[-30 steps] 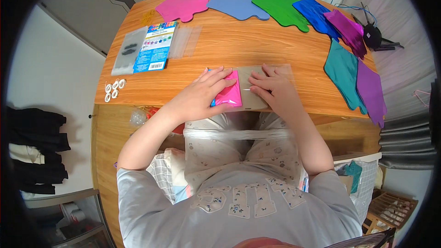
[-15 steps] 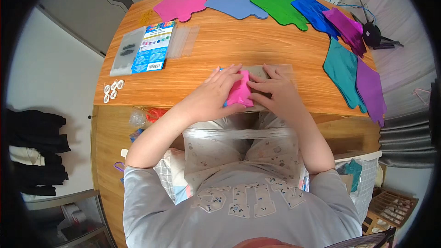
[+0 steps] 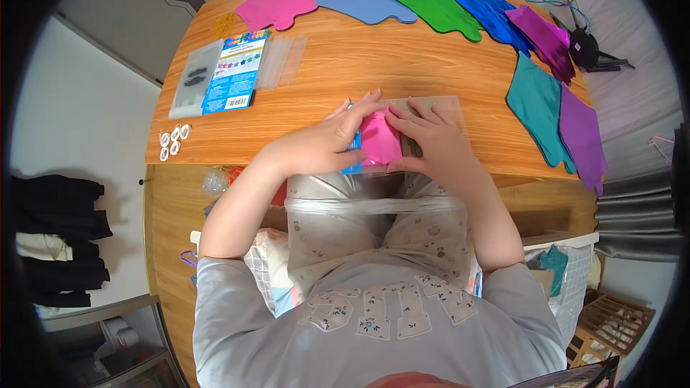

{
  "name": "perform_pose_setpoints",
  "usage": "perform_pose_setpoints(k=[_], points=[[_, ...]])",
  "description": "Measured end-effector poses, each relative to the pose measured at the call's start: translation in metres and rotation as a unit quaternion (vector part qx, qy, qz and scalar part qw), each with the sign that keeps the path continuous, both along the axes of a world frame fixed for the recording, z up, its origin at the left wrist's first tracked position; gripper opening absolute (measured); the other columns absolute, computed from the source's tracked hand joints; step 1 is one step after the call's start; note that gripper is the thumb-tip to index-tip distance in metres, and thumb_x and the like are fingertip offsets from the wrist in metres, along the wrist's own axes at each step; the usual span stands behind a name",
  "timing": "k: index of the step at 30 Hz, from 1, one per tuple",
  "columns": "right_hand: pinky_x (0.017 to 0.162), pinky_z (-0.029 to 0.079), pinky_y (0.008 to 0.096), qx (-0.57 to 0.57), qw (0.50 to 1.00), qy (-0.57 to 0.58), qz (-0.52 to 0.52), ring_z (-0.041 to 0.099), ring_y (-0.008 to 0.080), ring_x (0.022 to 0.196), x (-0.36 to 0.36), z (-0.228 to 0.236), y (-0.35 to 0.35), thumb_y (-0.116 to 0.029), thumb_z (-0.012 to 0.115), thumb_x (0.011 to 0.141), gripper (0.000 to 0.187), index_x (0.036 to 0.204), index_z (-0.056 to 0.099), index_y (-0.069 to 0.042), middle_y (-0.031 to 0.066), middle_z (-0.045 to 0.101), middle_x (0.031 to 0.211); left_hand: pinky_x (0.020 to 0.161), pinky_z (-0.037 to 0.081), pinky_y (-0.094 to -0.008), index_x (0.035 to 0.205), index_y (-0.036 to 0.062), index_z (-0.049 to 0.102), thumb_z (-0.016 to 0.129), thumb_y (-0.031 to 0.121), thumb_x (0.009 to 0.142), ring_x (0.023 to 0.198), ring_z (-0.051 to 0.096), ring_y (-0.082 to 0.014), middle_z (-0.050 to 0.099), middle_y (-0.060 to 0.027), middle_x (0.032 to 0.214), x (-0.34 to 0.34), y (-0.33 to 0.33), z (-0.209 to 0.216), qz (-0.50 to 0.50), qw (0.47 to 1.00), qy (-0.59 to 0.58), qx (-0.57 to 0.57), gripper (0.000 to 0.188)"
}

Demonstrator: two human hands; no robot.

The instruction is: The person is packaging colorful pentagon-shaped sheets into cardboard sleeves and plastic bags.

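Observation:
A small folded piece of shiny pink foil (image 3: 381, 141) lies at the table's near edge, on a clear plastic bag (image 3: 451, 105) with a blue card (image 3: 352, 165) partly showing at its left side. My left hand (image 3: 323, 142) rests on the left part of the bag, its fingers stretched over the blue card and the foil's left edge. From the other side, my right hand (image 3: 435, 140) lies palm down with spread fingers, fingertips touching the foil's right side. Both palms hide parts of the bag.
Flat foil pieces line the far and right edges, among them a pink one (image 3: 280, 1), a green one (image 3: 435, 6) and a teal one (image 3: 537, 111). At left are blue-and-white packages (image 3: 233, 75), clear bags (image 3: 282, 61), white string coils (image 3: 175, 134) and yellow strands (image 3: 224, 25). A black stand (image 3: 583, 49) is at right.
The pink foil now lies flatter and shows more between my hands. My left hand has shifted slightly left, and more of the blue card shows. My right fingers have moved onto the foil's edge.

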State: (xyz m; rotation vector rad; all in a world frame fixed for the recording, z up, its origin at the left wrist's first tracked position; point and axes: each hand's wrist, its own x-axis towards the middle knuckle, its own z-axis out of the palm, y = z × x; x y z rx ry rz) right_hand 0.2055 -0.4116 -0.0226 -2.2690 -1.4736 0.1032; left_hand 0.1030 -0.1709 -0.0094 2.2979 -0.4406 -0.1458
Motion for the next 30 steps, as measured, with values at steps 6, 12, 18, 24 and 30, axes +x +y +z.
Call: perform_pose_setpoints(k=[6,12,18,24,30], points=[[0.119,0.031,0.0495,0.011,1.000,0.002,0.000,0.039,0.0344,0.146,-0.001,0.004,0.002,-0.051,0.080,0.077,0.079,0.143,0.057,-0.014,0.0099,0.047,0.155,0.125,0.005,-0.0566,0.153,0.0090,0.033,0.078,0.026,0.085,0.156,0.014,-0.0366,0.022,-0.0201,0.166,-0.009,0.002,0.002,0.069,0.994,-0.070,0.054,0.084],[0.119,0.030,0.0508,0.003,1.000,-0.004,-0.002,0.039,0.0346,0.146,0.001,0.004,0.002,-0.052,0.081,0.076,0.080,0.142,0.057,-0.015,0.0104,0.048,0.154,0.123,0.011,-0.0581,0.153,0.0077,0.042,0.077,0.057,0.079,0.153,0.027,-0.0305,0.039,-0.0161,0.160,-0.024,0.000,-0.003,0.132,0.943,-0.101,0.288,0.095],[0.119,0.030,0.0519,0.029,0.998,-0.050,0.022,0.038,0.0355,0.146,0.000,0.001,-0.001,-0.051,0.081,0.076,0.087,0.149,0.049,-0.015,0.0111,0.047,0.155,0.122,0.012,-0.0575,0.157,0.0120,0.038,0.078,0.060,0.074,0.151,0.034,-0.0285,0.042,-0.0112,0.159,-0.032,-0.001,-0.008,0.135,0.949,-0.128,0.255,0.104],[0.121,0.027,0.0528,-0.024,1.000,-0.002,0.015,0.037,0.0365,0.146,-0.001,0.012,0.002,-0.050,0.081,0.077,0.099,0.156,0.036,-0.011,0.0125,0.042,0.158,0.123,0.010,-0.0583,0.154,0.0088,0.042,0.075,0.063,0.077,0.150,0.036,-0.0242,0.044,-0.0120,0.158,-0.033,-0.003,-0.011,0.143,0.950,-0.130,0.246,0.100],[0.122,0.025,0.0526,0.012,0.999,-0.003,0.031,0.034,0.0382,0.148,0.001,-0.001,-0.004,-0.051,0.079,0.080,0.098,0.157,0.035,-0.009,0.0129,0.038,0.161,0.122,0.010,-0.0582,0.156,0.0121,0.039,0.079,0.060,0.074,0.150,0.035,-0.0288,0.042,-0.0118,0.159,-0.035,-0.003,-0.009,0.142,0.954,-0.119,0.236,0.103]])
